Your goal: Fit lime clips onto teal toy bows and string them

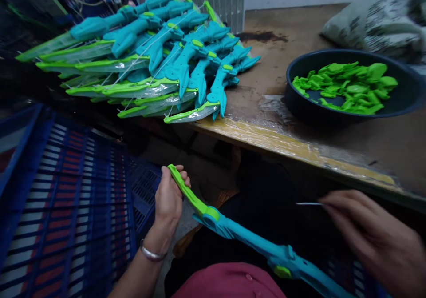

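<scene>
My left hand (169,198) is closed round the lime-green tip of a teal and green toy bow (239,233) that runs down to the right across my lap. My right hand (372,236) is blurred; its fingers pinch a thin white string (308,204) that points left toward the bow. A silver bracelet sits on my left wrist.
A stack of finished teal and green toy bows (159,53) lies on the wooden table (349,142) at upper left. A dark round basin (349,107) with several small green plastic parts stands at right. A blue plastic crate (66,200) is at left. A printed sack (372,18) lies behind the basin.
</scene>
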{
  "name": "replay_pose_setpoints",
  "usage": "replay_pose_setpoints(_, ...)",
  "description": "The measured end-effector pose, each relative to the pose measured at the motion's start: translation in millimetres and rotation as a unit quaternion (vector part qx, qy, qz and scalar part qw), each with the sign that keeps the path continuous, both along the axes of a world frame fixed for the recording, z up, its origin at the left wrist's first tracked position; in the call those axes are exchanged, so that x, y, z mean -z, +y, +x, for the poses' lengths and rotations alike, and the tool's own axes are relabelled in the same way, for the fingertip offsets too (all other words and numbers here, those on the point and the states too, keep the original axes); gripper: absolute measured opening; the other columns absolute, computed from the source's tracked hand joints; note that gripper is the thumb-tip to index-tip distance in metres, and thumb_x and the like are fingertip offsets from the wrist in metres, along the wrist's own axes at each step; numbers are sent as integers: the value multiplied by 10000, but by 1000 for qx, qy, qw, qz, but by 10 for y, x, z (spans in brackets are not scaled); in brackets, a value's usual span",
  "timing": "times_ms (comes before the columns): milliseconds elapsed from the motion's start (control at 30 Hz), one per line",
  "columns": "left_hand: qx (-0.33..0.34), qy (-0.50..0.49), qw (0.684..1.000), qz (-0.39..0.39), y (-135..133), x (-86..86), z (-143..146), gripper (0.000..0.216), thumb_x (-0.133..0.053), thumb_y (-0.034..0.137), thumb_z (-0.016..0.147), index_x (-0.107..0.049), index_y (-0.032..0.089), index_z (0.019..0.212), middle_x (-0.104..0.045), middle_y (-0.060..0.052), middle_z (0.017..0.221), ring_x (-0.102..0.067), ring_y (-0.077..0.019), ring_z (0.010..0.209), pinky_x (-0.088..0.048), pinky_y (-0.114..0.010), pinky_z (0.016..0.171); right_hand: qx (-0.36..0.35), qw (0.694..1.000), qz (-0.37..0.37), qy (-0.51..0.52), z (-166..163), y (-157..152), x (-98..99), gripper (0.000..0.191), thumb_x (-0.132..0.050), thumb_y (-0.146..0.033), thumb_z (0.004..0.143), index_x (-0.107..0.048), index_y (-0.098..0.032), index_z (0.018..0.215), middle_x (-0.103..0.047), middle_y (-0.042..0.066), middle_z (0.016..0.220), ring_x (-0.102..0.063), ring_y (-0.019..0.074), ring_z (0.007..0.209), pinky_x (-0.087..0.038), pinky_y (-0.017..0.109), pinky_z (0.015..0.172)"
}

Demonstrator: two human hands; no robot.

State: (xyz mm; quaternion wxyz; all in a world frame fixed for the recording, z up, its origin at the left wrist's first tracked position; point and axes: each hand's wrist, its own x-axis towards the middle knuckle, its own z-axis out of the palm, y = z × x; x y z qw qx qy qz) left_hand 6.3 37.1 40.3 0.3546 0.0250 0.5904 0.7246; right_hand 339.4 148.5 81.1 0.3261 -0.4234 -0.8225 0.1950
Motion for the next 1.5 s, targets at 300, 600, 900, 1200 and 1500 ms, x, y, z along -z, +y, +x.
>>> replay_pose_setpoints(300,99,2,971,219,-19,-611,546,482,-600,652,879,-633,178,805,-512,7,585,-466,-129,534,-422,-234,535,-263,942,-88,190,-1488,-305,-578,215,-513,-111,971,-701,-214,973,-601,11,852,-607,104,717,-495,206,604)
replay_pose_setpoints(600,156,-103,942,279,-209,-617,564,408,-611,573,876,-615,192,731,-502,1,605,-457,-129,555,-443,-240,545,-289,936,-67,190,-1676,-489,-557,168,-489,-93,959,-642,-161,966,-567,35,869,-564,119,686,-471,233,559)
replay_pose_setpoints(900,135,-104,955,243,-190,-632,564,380,-636,566,851,-598,222,693,-464,0,575,-435,-150,552,-498,-281,560,-287,938,-54,186,-1732,-529,-493,191,-481,-75,945,-649,-144,1006,-580,49,882,-562,117,667,-473,220,549)
replay_pose_setpoints(1200,141,-118,949,255,-166,-620,560,383,-631,553,862,-594,207,704,-481,4,592,-449,-141,558,-498,-266,588,-280,945,-24,170,-1762,-499,-466,202,-464,-74,933,-649,-125,996,-574,59,870,-543,118,650,-462,220,546)
replay_pose_setpoints(1500,134,-125,942,283,-145,-591,560,391,-617,524,888,-586,177,711,-483,8,632,-448,-130,600,-519,-280,702,-284,945,-19,161,-1783,-549,-430,220,-436,-131,979,-652,-117,1014,-566,60,863,-540,128,665,-446,227,557)
